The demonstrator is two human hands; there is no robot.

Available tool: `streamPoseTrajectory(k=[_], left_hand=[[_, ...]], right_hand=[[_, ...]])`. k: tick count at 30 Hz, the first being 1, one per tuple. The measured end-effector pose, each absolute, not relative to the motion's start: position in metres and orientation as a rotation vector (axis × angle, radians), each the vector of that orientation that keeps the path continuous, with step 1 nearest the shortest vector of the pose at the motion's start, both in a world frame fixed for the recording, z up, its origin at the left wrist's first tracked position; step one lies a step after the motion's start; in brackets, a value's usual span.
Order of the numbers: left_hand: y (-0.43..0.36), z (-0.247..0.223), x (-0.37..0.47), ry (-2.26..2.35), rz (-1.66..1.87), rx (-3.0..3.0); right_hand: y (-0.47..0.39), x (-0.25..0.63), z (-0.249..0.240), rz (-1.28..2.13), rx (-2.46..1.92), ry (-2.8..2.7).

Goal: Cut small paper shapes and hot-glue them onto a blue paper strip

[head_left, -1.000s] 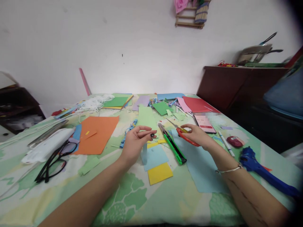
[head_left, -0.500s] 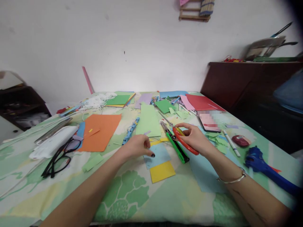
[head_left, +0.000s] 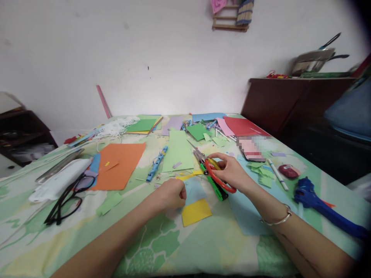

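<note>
"Where are the scissors?"

"Just right of the frame's centre, in the right hand, fingers clamped on the handles."

"And the left hand?"

"Lower centre, at the blue paper's left edge, fingers curled together; whether they hold anything, I can't tell. Yellow paper lies just below, and a green cutter shows partly behind the scissors."

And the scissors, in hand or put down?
In hand: the right hand grips the scissors by the handles, and the blades point away from the person, toward the light-green paper.
</note>
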State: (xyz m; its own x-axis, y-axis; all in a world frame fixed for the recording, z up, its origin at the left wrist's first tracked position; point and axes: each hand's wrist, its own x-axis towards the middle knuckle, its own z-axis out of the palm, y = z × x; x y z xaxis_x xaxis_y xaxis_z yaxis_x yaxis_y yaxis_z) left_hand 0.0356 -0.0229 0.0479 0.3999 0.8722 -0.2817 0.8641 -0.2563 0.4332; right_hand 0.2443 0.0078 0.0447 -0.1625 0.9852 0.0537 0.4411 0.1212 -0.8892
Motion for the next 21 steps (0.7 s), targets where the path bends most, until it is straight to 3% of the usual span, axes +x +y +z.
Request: streamPoseTrajectory(k=[9, 15, 21], left_hand=[[-0.018, 0.036, 0.039, 1.680, 0.101, 2.089], [-0.015, 0.034, 0.043, 1.571, 0.132, 1.985], [-0.010, 0.036, 0.037, 1.447, 0.311, 1.923]], right_hand=[[0.008, 0.243, 0.042, 1.000, -1.326, -1.655], [0.009, 0.243, 0.039, 0.966, -1.301, -1.682], [0.001, 0.236, 0.046, 1.253, -1.267, -1.541]])
